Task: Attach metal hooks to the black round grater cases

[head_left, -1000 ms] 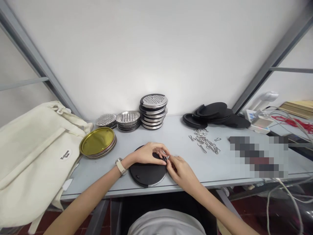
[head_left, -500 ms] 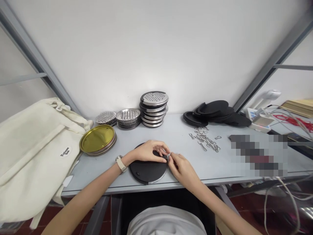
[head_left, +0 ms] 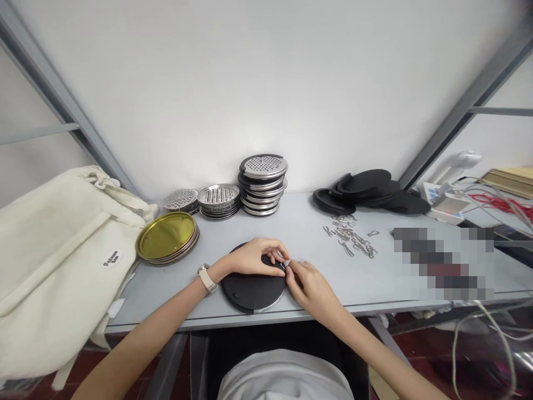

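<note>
A black round disc (head_left: 254,291) with a metal rim lies at the front of the table. My left hand (head_left: 258,256), a watch on its wrist, rests across the disc, with thumb and fingertips closed in at its right edge. My right hand (head_left: 310,283) pinches a small silver snap hook (head_left: 283,265) against that same edge. Fingertips partly cover the hook, so how it sits on the disc cannot be made out. More loose snap hooks (head_left: 353,238) are scattered farther back to the right.
Perforated grater discs (head_left: 219,195) and a taller stack of black-edged grater discs (head_left: 264,166) stand by the wall. Gold lids (head_left: 166,236) are piled at left beside a cream bag (head_left: 62,255). Black covers (head_left: 366,189) lie back right, near cables and a white device (head_left: 447,203).
Both hands stay at the disc's right edge; the right fingers have shifted slightly around the snap hook. The view has moved a little.
</note>
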{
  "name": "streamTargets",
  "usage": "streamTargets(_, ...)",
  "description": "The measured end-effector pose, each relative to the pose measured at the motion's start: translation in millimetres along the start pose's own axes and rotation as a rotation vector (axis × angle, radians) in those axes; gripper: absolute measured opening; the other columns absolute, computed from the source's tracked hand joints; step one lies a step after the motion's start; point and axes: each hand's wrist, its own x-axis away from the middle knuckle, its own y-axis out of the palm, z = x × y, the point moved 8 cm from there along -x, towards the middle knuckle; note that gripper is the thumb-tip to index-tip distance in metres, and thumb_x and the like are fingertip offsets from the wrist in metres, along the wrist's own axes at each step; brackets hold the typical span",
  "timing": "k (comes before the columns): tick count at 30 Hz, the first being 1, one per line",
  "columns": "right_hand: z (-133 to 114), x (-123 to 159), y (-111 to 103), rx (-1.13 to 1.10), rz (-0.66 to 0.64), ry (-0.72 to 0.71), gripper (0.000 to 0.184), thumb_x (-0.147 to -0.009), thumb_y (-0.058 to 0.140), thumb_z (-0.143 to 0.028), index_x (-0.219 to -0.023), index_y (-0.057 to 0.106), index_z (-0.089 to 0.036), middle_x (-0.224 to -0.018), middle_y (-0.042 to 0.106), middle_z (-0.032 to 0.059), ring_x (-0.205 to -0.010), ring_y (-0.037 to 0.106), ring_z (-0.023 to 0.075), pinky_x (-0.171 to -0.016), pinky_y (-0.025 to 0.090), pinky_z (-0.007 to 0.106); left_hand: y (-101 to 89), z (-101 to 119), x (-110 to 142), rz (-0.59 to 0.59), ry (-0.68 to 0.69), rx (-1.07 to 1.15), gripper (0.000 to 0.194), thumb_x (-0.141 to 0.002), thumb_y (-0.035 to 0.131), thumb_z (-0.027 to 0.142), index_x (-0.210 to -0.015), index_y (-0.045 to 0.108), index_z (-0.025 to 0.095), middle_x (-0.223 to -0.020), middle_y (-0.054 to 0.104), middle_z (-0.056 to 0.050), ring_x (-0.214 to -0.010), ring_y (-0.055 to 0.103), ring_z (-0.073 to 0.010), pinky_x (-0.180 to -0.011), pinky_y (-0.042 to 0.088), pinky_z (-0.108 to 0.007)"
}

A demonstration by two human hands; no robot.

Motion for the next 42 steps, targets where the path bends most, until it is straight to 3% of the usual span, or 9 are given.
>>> streamTargets(21, 1.4, 0.6, 2.7, 0.042, 0.005, -0.005, 0.028, -0.093, 0.037, -0.02, -0.065, 0.041, -0.021, -0.059, 0.046, 0.0, -0.062, 0.047, 0.0171, -0.059, 0.035, 0.028, 1.2, -2.4, -0.4, -0.009, 0.004, 0.033, 0.032, -0.072, 0.072, 0.022, -0.101, 0.062, 0.013, -0.098, 0.066, -0.009, -0.084, 0.06, -0.0142, -0.079, 0.05, -0.028)
streamTargets(30, 7.3, 3.0, -5.9, -0.103, 0.065, 0.084, 0.025, -0.092, 0.036, -0.021, -0.067, 0.036, -0.022, -0.06, 0.047, -0.0016, -0.058, 0.046, 0.0149, -0.054, 0.034, 0.025, 3.2, -3.0, 0.1, -0.029, 0.002, 0.075, 0.032, -0.074, 0.071, 0.022, -0.102, 0.061, 0.013, -0.1, 0.066, -0.009, -0.086, 0.061, -0.0143, -0.083, 0.05, -0.029)
streamTargets(37, 0.3, 0.0, 4.0, 0.038, -0.016, -0.025, 0.021, -0.094, 0.032, -0.021, -0.077, 0.044, -0.02, -0.066, 0.053, 0.0024, -0.064, 0.05, 0.0185, -0.061, 0.036, 0.029, -2.2, 1.8, 0.1, 0.025, 0.037, -0.08, 0.031, -0.072, 0.071, 0.023, -0.1, 0.062, 0.014, -0.093, 0.065, -0.006, -0.082, 0.058, -0.0132, -0.076, 0.049, -0.026)
streamTargets(42, -0.6, 1.0, 4.1, 0.049, -0.018, -0.031, 0.021, -0.094, 0.034, -0.019, -0.075, 0.043, -0.02, -0.065, 0.052, 0.0019, -0.064, 0.049, 0.0183, -0.061, 0.036, 0.029, -1.1, 0.7, 0.0, 0.015, 0.028, -0.039, 0.03, -0.073, 0.071, 0.023, -0.1, 0.061, 0.014, -0.094, 0.066, -0.007, -0.083, 0.06, -0.0135, -0.077, 0.05, -0.026)
